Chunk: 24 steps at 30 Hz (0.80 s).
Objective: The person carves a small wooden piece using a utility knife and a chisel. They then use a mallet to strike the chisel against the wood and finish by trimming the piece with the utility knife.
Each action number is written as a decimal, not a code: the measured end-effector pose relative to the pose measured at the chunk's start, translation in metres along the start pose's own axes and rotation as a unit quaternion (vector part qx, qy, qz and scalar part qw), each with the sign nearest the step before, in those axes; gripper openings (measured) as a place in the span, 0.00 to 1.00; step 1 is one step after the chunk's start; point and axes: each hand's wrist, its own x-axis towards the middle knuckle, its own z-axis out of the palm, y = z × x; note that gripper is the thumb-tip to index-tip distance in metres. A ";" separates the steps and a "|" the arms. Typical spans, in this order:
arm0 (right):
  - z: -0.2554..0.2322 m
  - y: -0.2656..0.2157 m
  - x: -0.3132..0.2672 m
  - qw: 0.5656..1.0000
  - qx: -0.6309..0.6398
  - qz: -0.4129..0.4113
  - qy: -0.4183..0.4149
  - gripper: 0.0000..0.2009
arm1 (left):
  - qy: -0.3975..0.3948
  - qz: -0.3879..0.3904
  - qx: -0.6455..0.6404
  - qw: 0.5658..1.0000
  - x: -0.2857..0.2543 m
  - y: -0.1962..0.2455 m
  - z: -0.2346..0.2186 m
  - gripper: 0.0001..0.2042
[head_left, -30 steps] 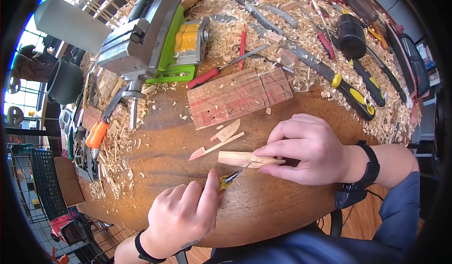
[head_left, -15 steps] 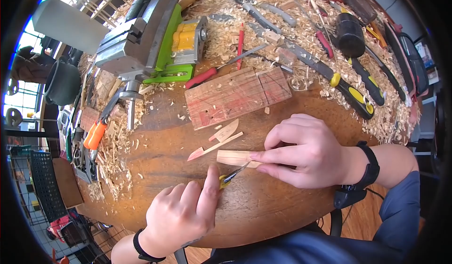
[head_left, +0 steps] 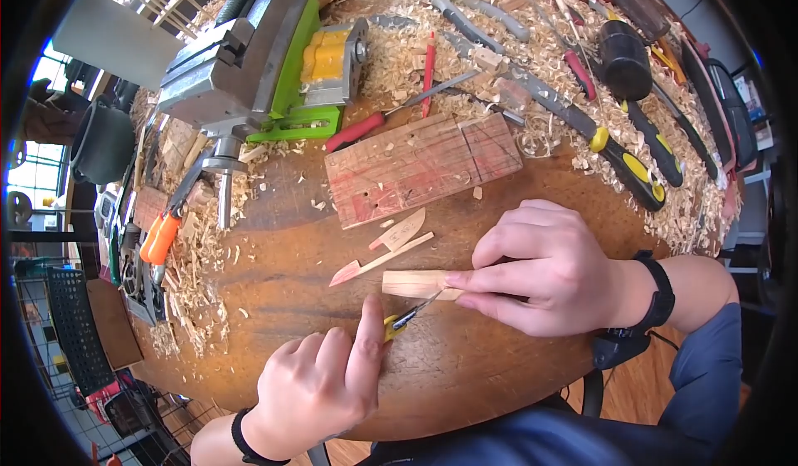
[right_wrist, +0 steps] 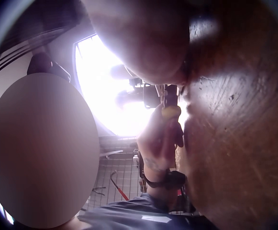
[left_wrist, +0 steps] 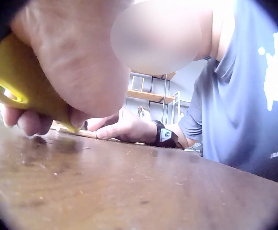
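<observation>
In the head view, my left hand (head_left: 320,379) grips a yellow utility knife (head_left: 394,327), its index finger reaching forward along the handle. The thin blade points up and right, its tip at the near edge of a small pale wooden piece (head_left: 409,284). My right hand (head_left: 540,271) pinches that piece by its right end between thumb and fingers, low over the table; the fingers hide the end. In the left wrist view the yellow handle (left_wrist: 28,76) fills the palm. Just beyond the wooden piece lie a thin red-tipped strip (head_left: 378,260) and a small pointed wooden blank (head_left: 402,230).
Behind them lies a red-marked wooden board (head_left: 420,167). A metal vise (head_left: 233,67) stands at the back left, near orange-handled pliers (head_left: 160,237). Wood shavings (head_left: 532,42) spread across the back, with a rasp (head_left: 623,162) and a black mallet (head_left: 625,60) among them.
My right fingers have shifted along the wooden piece, covering its right end, which stuck out a second ago. The knife tip stays beside the piece; the left hand has barely moved.
</observation>
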 end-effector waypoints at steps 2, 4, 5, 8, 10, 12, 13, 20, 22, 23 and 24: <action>0.000 0.001 0.000 1.000 -0.005 -0.002 0.003 0.04 | -0.039 -0.021 -0.028 0.999 0.002 0.004 -0.006 0.28; 0.000 0.000 0.000 1.000 -0.005 -0.002 0.004 0.04 | -0.037 -0.020 -0.025 0.999 0.003 0.004 -0.008 0.28; 0.000 0.000 0.000 1.000 -0.004 -0.001 0.005 0.04 | -0.036 -0.018 -0.021 0.999 0.003 0.004 -0.008 0.28; 0.000 0.000 0.000 1.000 -0.005 -0.002 0.007 0.03 | -0.037 -0.015 -0.027 0.999 0.002 0.002 -0.007 0.28; -0.001 -0.001 0.001 1.000 -0.008 -0.002 0.000 0.03 | -0.034 -0.018 -0.033 0.999 0.003 0.004 -0.010 0.28; -0.001 -0.001 0.001 1.000 -0.012 -0.002 -0.007 0.03 | -0.031 -0.021 -0.040 0.998 0.002 0.006 -0.010 0.28; 0.000 -0.002 0.001 1.000 -0.012 -0.002 -0.006 0.03 | -0.023 -0.025 -0.044 0.998 0.001 0.006 -0.008 0.28; 0.001 -0.002 0.001 1.000 -0.014 -0.004 0.004 0.03 | -0.023 -0.038 -0.054 0.998 -0.001 0.009 -0.009 0.29; 0.000 -0.002 0.001 1.000 -0.013 -0.005 0.002 0.03 | -0.027 -0.051 -0.069 0.996 -0.002 0.009 -0.011 0.29; 0.000 -0.001 0.001 1.000 -0.011 -0.005 0.000 0.03 | -0.032 -0.065 -0.086 0.994 -0.003 0.009 -0.012 0.29; 0.000 -0.001 0.001 1.000 -0.012 -0.003 0.001 0.03 | -0.033 -0.063 -0.086 0.994 -0.006 0.011 -0.012 0.29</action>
